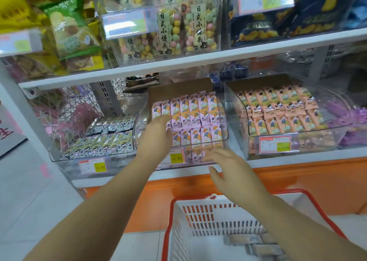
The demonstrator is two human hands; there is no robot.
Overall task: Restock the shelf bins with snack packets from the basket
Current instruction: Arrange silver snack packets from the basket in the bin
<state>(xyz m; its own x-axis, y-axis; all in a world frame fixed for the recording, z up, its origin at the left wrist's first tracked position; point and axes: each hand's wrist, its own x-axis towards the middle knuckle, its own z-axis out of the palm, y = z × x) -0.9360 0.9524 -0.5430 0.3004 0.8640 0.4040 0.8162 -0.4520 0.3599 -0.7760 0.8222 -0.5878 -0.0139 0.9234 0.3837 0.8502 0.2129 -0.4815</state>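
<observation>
Centre frame, my flat left hand [156, 134] is seemingly levelling pink packets [196, 109] in the bin [200, 144]. My right hand [228, 167] is hovering spread and empty, next needing packets from the basket [198, 198] below.

lower shelf [294, 158] | three clear bins [317, 139] side by side

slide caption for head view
Left hand touches pink snack packets in clear plastic bin; right hand hovers above red-rimmed basket.

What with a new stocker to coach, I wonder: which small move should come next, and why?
Probably lower the right hand into the basket for another packet: both hands are empty, the left hand rests flat on the pink packets, and a few blurred packets lie in the basket.
</observation>
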